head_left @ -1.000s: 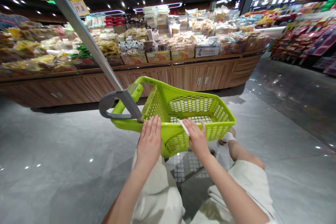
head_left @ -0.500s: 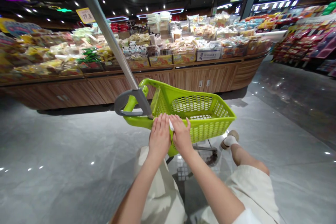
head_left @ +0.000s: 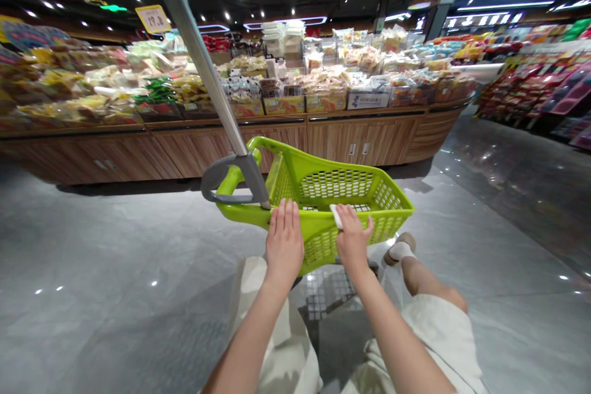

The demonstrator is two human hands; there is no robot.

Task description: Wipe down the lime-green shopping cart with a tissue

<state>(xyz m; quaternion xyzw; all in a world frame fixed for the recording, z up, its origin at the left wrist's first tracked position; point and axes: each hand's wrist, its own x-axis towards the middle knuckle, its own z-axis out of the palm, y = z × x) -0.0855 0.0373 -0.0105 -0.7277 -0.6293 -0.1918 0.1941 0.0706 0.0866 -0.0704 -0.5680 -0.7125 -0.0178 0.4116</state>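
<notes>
A lime-green shopping cart (head_left: 318, 221) with a perforated plastic basket stands before me. My left hand (head_left: 285, 237) lies with straight, flat fingers over the near rim, beside the cart's grey looped handle piece (head_left: 253, 181); its thumb is hidden. Farther right on the same rim, my right hand (head_left: 353, 240) presses a small white wipe or tissue (head_left: 336, 217) against the green plastic, its thumb sticking out to the side. Much of that white piece is covered by the fingers. Through the mesh, the visible part of the basket floor shows no goods.
A grey metal pole (head_left: 203, 61) slants up from the grey handle piece. Beyond the cart runs a wood-fronted display counter (head_left: 332, 138) piled with packaged food. More shelves (head_left: 530, 80) stand at the right. My legs straddle the cart's near side on the shiny tile floor (head_left: 138, 246).
My right hand has slid to the right along the near rim with the white wipe, away from my left hand. The left hand has stayed at almost the same spot.
</notes>
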